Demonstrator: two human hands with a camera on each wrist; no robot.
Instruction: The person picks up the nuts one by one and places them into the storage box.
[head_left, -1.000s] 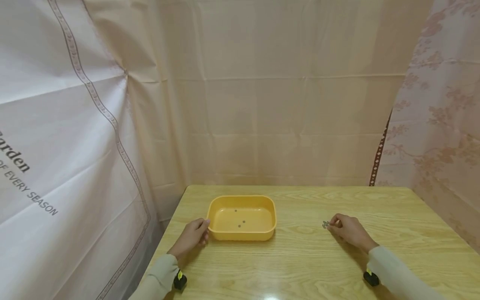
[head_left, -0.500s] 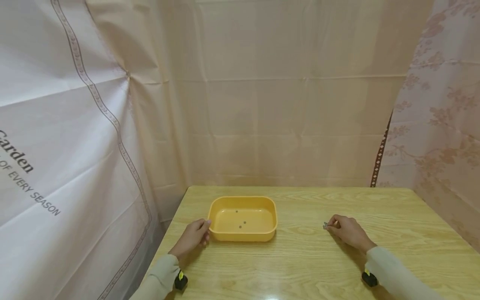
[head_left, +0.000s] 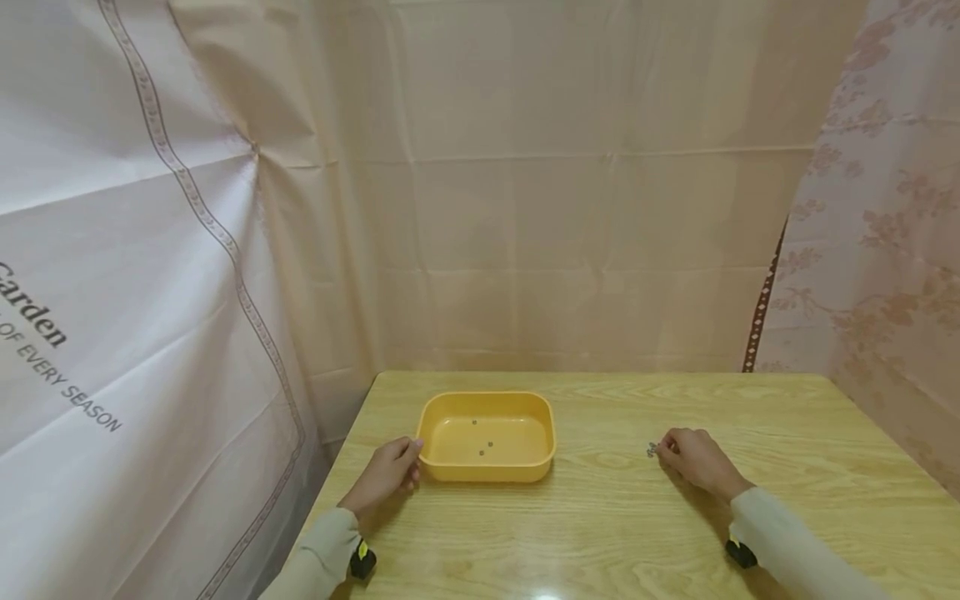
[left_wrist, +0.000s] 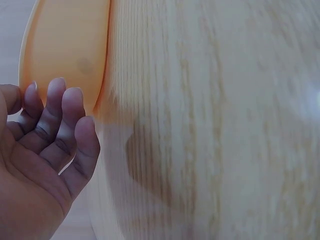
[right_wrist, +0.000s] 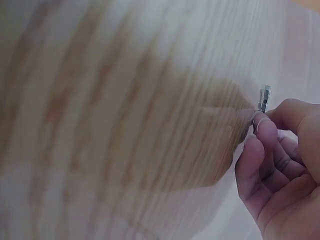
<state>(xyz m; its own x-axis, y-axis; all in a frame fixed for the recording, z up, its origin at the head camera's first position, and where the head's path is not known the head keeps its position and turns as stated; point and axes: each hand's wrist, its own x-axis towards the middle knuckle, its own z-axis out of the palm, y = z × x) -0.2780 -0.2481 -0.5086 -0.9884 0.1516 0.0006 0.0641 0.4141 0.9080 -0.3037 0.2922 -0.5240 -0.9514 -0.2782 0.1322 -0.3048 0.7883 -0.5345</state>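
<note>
A yellow plastic basin (head_left: 487, 473) stands on the table, left of the middle. My left hand (head_left: 384, 475) pinches its left rim between thumb and index finger; the other fingers are loosely bent below, as the left wrist view shows. Inside the basin lie 3 small dark-grey nuts (head_left: 482, 453), spread apart. My right hand (head_left: 699, 460) is at a small cluster of silvery nuts (right_wrist: 265, 97) on the right side of the table. Its thumb and index fingertips meet in a pinch at the cluster's near edge, and they partly hide the nuts there.
The table (head_left: 600, 533) has a light wood-grain top. A beige cloth (head_left: 570, 208) hangs behind it, with a printed white cloth (head_left: 187, 375) at left and a flowered one (head_left: 892, 250) at right. Each wrist wears a black device (head_left: 363, 560).
The right fingertips have shifted slightly at the nut cluster and are closer together now. The left hand and the basin have stayed in place.
</note>
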